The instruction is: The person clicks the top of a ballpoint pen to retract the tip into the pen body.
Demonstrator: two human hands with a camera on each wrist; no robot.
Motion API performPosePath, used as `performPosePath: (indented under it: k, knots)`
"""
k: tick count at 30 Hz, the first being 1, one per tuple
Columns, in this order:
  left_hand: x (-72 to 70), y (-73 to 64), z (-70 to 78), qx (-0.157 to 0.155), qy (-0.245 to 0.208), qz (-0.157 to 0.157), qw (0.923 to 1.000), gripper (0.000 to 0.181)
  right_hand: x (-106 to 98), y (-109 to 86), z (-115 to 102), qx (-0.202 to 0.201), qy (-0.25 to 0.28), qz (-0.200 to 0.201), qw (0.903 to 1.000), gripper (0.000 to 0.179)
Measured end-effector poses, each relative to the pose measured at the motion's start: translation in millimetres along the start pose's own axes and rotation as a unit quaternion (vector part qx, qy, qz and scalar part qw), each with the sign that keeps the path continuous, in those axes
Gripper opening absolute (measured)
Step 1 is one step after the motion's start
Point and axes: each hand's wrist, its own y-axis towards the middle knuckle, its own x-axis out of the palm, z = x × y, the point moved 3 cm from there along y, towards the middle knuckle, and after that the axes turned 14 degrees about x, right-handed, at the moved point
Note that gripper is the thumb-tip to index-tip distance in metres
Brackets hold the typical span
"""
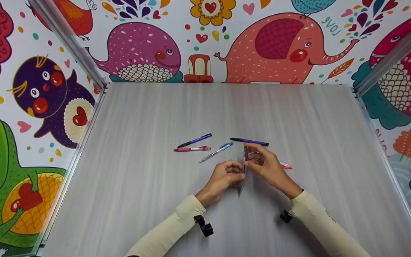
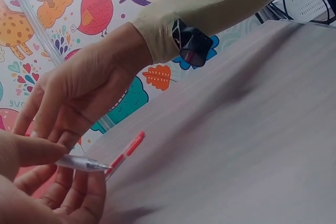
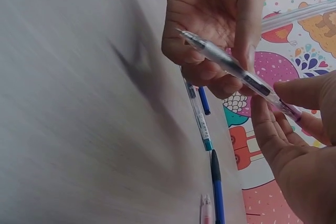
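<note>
Nearest the near edge of the desk, then, I have two cream sleeves, and just past them both hands meet on one clear pen, raised over the desk's middle with its tip towards that near edge. My left hand has thumb and curled fingers closed on the barrel; my right hand pinches the purple end — neither grip looks loose. I'd call the step in hand a two-handed handling of this pen, though I can't tell whether anything is being pressed or twisted. The next move, I judge, calls for one steady hold before the other eases. Towards the right edge, a red pen lies partly hidden by my right hand. Farther off, left of the hands, are a light-blue pen, a pink pen and a dark blue pen; a second blue pen lies just beyond my right fingertips. Behind the far edge — a patterned wall.
</note>
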Motion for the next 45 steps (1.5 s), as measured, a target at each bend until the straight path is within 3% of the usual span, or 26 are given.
performPosePath:
  k: [8,13,17,21,26,33,45]
  knots:
    - [-0.1,-1.9,-1.2,-0.002,0.005,0.005,1.0000,0.028,1,-1.3,-1,0.020,0.000,0.013,0.9997,0.055]
    - [-1.3,-2.7,-1.5,-0.002,0.011,0.005,0.9999,0.028,4,-7.3,-15,0.022,-0.005,0.015,0.9996,0.054]
    - [-2.1,-1.8,-0.4,0.016,0.027,-0.002,0.9995,0.027,6,-11.4,-23,0.016,-0.016,0.023,0.9995,0.058]
    - [-4.4,0.1,1.0,0.045,0.077,-0.017,0.9959,0.025,6,-12.3,-22,0.016,-0.020,0.032,0.9992,0.056]
    - [-9.0,2.0,3.2,0.074,0.157,-0.029,0.9844,0.022,4,-12.4,-19,0.014,0.000,0.038,0.9992,0.049]
    - [-16.4,2.7,6.9,0.117,0.251,-0.038,0.9602,0.020,-1,-13.1,-15,-0.016,0.029,0.038,0.9987,0.040]
    - [-23.6,0.5,12.6,0.188,0.332,-0.049,0.9230,0.021,-12,-19.0,-8,0.011,0.017,0.070,0.9974,0.028]
